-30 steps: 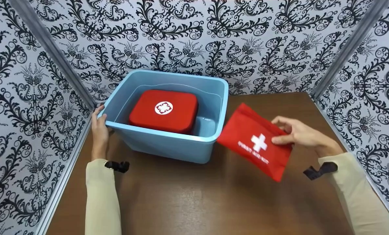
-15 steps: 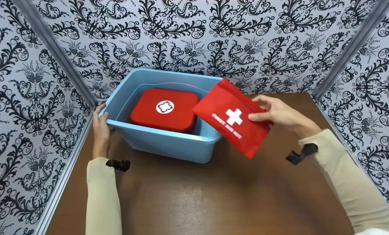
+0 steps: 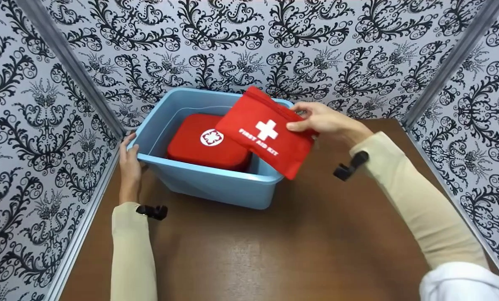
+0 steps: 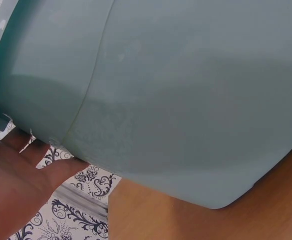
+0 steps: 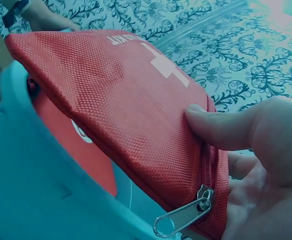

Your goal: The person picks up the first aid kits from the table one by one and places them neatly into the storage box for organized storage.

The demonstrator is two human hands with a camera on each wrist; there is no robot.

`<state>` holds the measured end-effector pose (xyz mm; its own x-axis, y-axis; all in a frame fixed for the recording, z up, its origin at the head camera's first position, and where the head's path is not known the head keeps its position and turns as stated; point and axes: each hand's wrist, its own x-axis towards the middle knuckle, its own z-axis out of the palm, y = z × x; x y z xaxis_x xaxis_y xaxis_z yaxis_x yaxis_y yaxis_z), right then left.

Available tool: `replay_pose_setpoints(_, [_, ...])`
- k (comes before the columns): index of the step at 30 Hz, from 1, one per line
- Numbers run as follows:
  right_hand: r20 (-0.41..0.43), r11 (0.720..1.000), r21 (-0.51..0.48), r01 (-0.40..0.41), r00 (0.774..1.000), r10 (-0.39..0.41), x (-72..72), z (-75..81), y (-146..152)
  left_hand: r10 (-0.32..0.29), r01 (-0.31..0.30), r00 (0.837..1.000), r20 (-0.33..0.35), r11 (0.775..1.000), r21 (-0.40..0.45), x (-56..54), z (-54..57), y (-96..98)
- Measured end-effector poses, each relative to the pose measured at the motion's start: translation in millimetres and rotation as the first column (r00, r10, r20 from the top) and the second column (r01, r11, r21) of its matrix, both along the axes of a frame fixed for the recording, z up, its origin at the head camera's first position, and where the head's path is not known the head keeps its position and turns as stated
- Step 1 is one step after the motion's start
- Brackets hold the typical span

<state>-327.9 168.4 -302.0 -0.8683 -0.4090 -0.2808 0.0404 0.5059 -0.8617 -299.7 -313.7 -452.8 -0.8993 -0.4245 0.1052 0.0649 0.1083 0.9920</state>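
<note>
In the head view a light blue plastic bin [image 3: 216,186] stands on the table, holding a red hard case [image 3: 190,138] with a round white emblem. My left hand [image 3: 130,167] rests against the bin's left end near the rim, its fingers fairly straight; the bin's wall hides some fingertips in the left wrist view. My right hand [image 3: 320,123] pinches a flat red first aid pouch [image 3: 249,121] by its zipped edge, thumb on the printed face. That pouch hangs tilted over the bin's right part, covering part of the case. Its metal zipper pull [image 5: 183,217] shows in the right wrist view.
The brown wooden table [image 3: 232,255] extends in front of and right of the bin. Patterned walls [image 3: 295,46] close it in behind and at both sides, with metal frame posts [image 3: 69,67] at the corners.
My right hand has carried the first aid pouch left and up, from beside the bin to over its right part. The left hand stays at the bin's left end.
</note>
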Motion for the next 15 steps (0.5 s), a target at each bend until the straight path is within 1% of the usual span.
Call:
replay_pose_setpoints(2, [-0.002,1.000,0.018,-0.004,1.000,0.004,-6.3,2.2,-10,-0.006,0.006,1.000,-0.015,1.000,-0.006,-0.1,0.1,0.0])
replay_pose_setpoints(8, [0.016,0.999,0.032,-0.010,1.000,0.010,-24.2,3.2,-41,-0.011,0.011,1.000,0.004,1.000,0.015,-3.2,0.0,-1.6])
replay_pose_setpoints(12, [-0.005,0.996,0.088,-0.024,1.000,0.024,-33.0,-1.1,-63,-0.011,0.010,1.000,0.025,0.999,0.043,-2.8,0.1,-1.6])
replay_pose_setpoints(15, [-0.025,0.993,0.117,-0.029,0.999,0.032,-37.6,-5.8,-79,-0.004,0.002,0.999,0.035,0.999,0.045,-2.6,0.5,-1.2])
